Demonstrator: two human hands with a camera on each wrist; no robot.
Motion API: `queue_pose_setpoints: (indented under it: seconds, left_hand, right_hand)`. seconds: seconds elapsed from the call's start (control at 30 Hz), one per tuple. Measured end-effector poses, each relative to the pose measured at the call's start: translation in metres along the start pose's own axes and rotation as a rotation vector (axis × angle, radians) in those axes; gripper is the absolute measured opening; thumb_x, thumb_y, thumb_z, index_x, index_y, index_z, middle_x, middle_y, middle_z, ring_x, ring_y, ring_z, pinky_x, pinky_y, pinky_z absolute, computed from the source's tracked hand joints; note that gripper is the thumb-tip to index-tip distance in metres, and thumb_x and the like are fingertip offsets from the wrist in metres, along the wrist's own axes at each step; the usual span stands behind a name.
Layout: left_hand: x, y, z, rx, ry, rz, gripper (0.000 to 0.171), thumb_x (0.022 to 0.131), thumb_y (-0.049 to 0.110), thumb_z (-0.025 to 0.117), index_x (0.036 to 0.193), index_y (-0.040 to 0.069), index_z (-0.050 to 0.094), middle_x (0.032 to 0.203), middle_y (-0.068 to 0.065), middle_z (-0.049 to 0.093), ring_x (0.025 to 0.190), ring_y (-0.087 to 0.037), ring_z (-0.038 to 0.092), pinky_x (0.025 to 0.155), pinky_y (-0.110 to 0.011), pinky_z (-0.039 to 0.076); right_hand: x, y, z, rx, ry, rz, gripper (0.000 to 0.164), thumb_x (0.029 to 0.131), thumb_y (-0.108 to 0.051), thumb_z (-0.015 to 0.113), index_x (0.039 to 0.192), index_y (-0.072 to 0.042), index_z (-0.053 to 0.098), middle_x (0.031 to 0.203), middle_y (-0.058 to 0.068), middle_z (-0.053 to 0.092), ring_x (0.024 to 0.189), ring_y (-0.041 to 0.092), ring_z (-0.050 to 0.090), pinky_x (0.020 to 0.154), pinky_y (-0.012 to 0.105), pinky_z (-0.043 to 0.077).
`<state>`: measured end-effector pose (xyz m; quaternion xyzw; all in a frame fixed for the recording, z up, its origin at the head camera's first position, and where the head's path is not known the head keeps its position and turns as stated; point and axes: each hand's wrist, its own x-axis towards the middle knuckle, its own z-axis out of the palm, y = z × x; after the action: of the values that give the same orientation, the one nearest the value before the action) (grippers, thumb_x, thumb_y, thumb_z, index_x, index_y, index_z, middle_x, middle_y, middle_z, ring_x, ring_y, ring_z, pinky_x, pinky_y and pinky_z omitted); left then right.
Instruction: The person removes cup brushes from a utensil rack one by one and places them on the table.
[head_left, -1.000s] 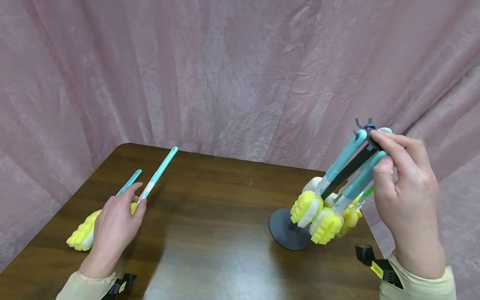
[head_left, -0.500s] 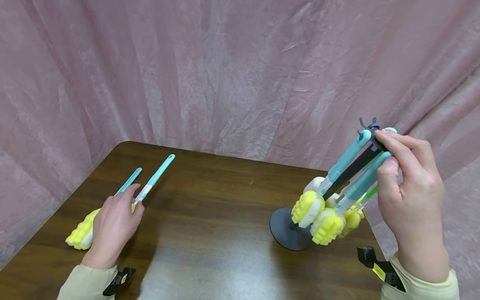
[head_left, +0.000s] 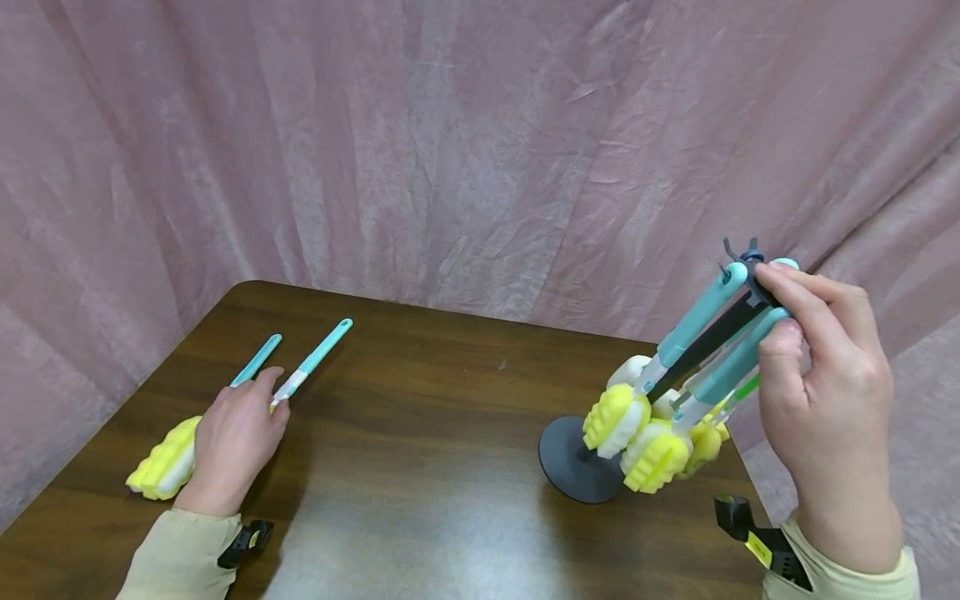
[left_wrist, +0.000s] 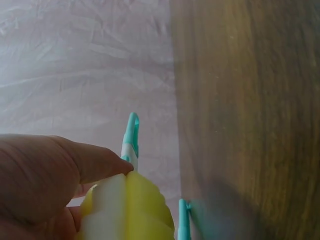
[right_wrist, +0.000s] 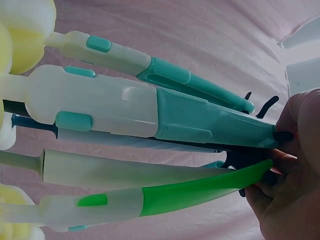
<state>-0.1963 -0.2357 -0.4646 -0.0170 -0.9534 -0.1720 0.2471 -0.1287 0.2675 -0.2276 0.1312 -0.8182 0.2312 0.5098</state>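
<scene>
My left hand [head_left: 238, 437] pinches a bottle brush near its yellow and white sponge head [left_wrist: 135, 210]. The turquoise handle [head_left: 327, 343] of that brush points away from me. Just left of it, a second brush shows its handle [head_left: 257, 360] and a yellow sponge head [head_left: 165, 462] on the table, partly hidden by the hand. On the right, my right hand [head_left: 832, 392] grips the top of a dark hook stand, whose round base [head_left: 573, 467] shows below. Several sponge brushes hang from its hooks, including a turquoise-handled one [head_left: 701, 312] and a green-handled one [right_wrist: 200, 192].
The brown wooden table [head_left: 420, 433] spans the lower part of the head view. A pink curtain [head_left: 450, 150] hangs behind its far edge. Black straps with small cameras sit on both wrists.
The tip of the held brush's handle has dropped slightly toward the table. The stand's top and my right hand have shifted a little to the right.
</scene>
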Motion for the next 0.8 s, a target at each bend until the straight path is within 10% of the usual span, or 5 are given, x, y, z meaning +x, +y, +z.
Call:
queue_pose_setpoints:
  seconds: [0.37, 0.8]
  left_hand:
    - [0.001, -0.008, 0.01, 0.021, -0.032, 0.025, 0.043, 0.082, 0.007, 0.071, 0.123, 0.0, 0.061, 0.081, -0.018, 0.064, 0.071, -0.043, 0.055, 0.056, -0.052, 0.041]
    - [0.002, -0.01, 0.013, 0.035, -0.226, 0.01, 0.046, 0.086, 0.016, 0.072, 0.127, 0.0, 0.059, 0.085, -0.017, 0.065, 0.065, -0.034, 0.059, 0.054, -0.048, 0.044]
  right_hand:
    - [-0.002, 0.004, 0.001, -0.024, -0.024, 0.01, 0.043, 0.098, -0.011, 0.039, 0.13, -0.01, 0.068, 0.13, 0.015, 0.059, 0.12, 0.02, 0.057, 0.089, 0.009, 0.032]
    - [-0.001, -0.002, -0.001, -0.016, -0.01, 0.024, 0.043, 0.098, -0.011, 0.039, 0.128, -0.008, 0.068, 0.129, 0.016, 0.059, 0.122, 0.015, 0.056, 0.093, 0.011, 0.033]
